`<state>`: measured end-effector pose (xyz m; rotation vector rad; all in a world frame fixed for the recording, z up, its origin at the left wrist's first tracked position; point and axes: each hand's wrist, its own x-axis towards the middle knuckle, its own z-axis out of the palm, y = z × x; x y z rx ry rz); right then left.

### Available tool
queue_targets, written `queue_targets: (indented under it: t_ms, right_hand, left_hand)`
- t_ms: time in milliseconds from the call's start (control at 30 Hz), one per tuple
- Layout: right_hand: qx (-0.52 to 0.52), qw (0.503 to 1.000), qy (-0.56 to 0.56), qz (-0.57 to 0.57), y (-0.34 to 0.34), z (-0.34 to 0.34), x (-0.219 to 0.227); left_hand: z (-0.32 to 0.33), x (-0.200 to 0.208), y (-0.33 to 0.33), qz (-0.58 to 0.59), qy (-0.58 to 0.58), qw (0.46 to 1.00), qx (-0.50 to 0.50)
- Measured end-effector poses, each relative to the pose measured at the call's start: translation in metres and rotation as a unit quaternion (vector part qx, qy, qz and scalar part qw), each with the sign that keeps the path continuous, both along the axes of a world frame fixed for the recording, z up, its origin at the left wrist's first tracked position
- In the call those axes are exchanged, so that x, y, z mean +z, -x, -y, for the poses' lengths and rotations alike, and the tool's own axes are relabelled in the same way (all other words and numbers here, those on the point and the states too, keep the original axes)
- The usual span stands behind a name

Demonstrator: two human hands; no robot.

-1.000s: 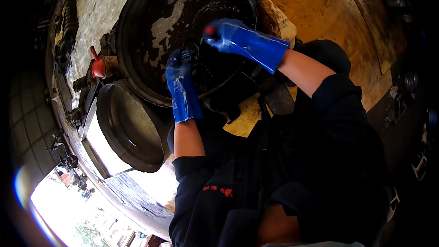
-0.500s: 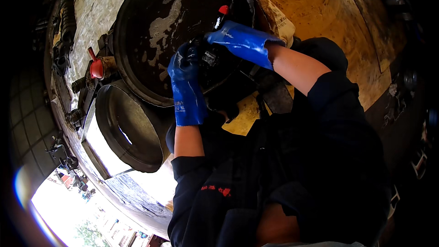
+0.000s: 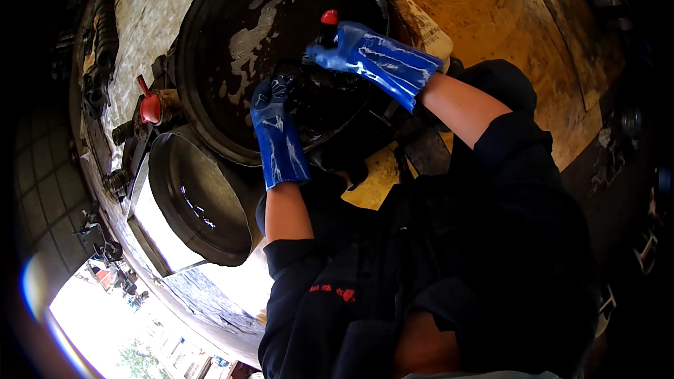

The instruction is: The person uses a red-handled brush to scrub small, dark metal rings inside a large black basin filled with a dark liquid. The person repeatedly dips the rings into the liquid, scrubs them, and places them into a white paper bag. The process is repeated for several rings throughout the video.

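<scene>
Red-tipped handle (image 3: 328,27), now farther left, gripped by right fingers (image 3: 323,56); left fingers (image 3: 264,94) unclear

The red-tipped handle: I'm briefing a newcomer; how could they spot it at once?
Find the large dark round basin at the top. Over it, the blue-gloved right hand holds the red-tipped handle. Unlike the red scoop-like object left of the basin, only its end is red, above black.

A red scoop (image 3: 149,109) sits left, a stained brown board (image 3: 505,35) right.
</scene>
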<state>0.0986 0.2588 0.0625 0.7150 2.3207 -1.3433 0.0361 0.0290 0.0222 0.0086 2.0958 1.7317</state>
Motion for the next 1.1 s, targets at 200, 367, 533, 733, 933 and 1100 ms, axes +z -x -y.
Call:
queue_targets:
  t_ms: [200, 367, 533, 733, 933, 1100]
  right_hand:
    - [-0.04, 0.992, -0.046, -0.107, 0.003, -0.014, -0.031]
    - [-0.078, 0.997, 0.017, -0.02, -0.004, -0.004, -0.005]
    - [-0.059, 0.981, 0.175, -0.063, -0.04, -0.009, 0.009]
    - [-0.062, 0.998, 0.0, 0.026, -0.022, -0.009, -0.004]
    - [0.069, 0.996, -0.038, -0.032, -0.01, 0.01, -0.004]
    - [0.068, 0.971, -0.139, -0.182, -0.023, 0.027, -0.011]
  left_hand:
    - [-0.019, -0.012, 0.007, -0.075, 0.014, 0.994, -0.073]
    - [-0.009, -0.013, 0.009, -0.078, -0.056, 0.993, -0.07]
    - [-0.01, -0.017, 0.013, -0.097, -0.105, 0.985, -0.101]
    - [-0.026, -0.016, 0.004, -0.007, -0.044, 0.999, 0.018]
    - [-0.003, -0.027, 0.017, 0.004, -0.036, 0.999, -0.017]
    - [-0.015, -0.012, 0.007, 0.007, -0.034, 0.999, -0.02]
